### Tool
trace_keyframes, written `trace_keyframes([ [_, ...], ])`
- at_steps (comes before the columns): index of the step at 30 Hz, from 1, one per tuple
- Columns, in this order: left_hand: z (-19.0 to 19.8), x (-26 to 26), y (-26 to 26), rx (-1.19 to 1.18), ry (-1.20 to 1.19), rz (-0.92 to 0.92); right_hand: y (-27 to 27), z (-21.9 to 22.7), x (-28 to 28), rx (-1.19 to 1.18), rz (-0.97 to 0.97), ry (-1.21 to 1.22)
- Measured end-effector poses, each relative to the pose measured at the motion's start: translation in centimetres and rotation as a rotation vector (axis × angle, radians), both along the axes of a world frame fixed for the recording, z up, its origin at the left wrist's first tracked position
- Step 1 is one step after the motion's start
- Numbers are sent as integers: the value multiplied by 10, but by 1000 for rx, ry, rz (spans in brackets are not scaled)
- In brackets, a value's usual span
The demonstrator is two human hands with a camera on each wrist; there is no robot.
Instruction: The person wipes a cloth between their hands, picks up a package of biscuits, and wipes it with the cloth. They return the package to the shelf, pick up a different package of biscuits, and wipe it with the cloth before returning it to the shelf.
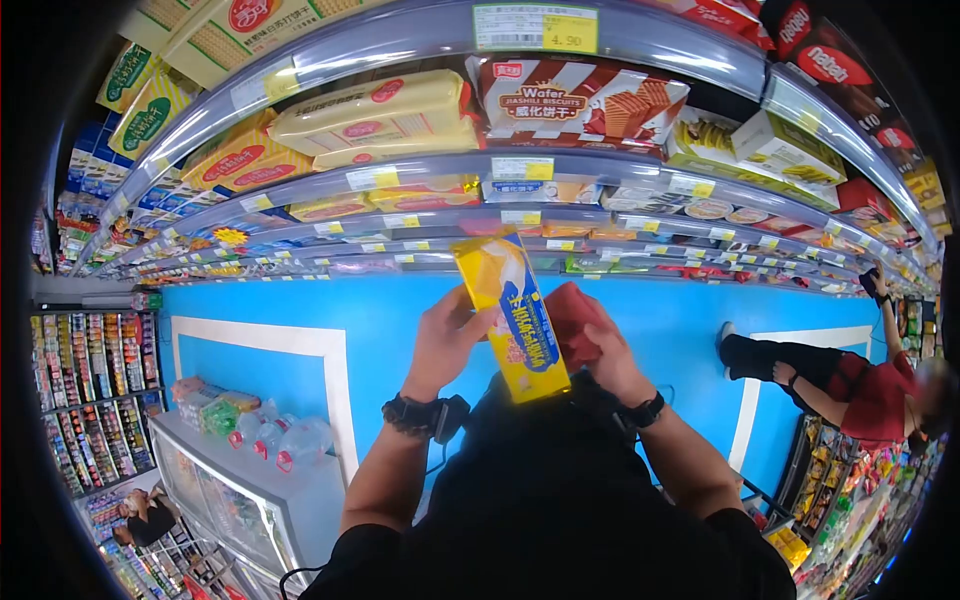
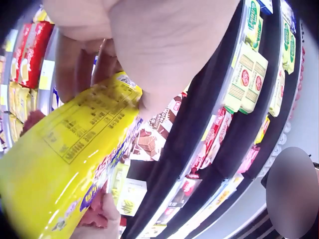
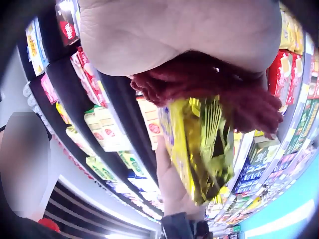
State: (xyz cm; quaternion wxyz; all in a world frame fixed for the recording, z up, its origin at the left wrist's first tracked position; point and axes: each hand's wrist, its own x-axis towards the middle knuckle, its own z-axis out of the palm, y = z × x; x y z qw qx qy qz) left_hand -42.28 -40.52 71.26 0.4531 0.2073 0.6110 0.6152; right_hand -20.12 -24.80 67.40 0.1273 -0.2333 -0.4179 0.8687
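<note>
A yellow biscuit packet (image 1: 515, 325) with blue lettering is held tilted in front of the body, below the shelves. My left hand (image 1: 445, 340) grips its side, thumb and fingers around the wrapper. In the left wrist view, a panel of small print shows on the yellow packet (image 2: 84, 129). My right hand (image 1: 612, 360) holds a dark red cloth (image 1: 572, 312) against the packet's other side. The right wrist view has the bunched cloth (image 3: 199, 87) under the palm, touching the packet's crimped shiny end (image 3: 214, 149).
Curved shelves of packaged biscuits, including a wafer packet (image 1: 580, 105), run across the front, with price tags (image 1: 535, 28) on their edges. A freezer (image 1: 225, 490) topped with bottles stands to the left. Another person in a red top (image 1: 880, 400) is at the right. The floor (image 1: 250, 295) is blue.
</note>
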Motion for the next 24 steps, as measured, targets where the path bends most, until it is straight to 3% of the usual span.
trace_keyframes([
  [6, 0, 22, 9, 30, 165, 84, -20, 27, -15, 180, 103, 113],
  [12, 41, 37, 17, -6, 366, -205, -15, 54, -15, 370, 33, 27],
  [19, 48, 35, 21, 63, 284, -211, -12, 69, -12, 441, 7, -14],
  [24, 47, 38, 26, 147, 232, -82, -7, 67, -3, 658, 81, -74],
])
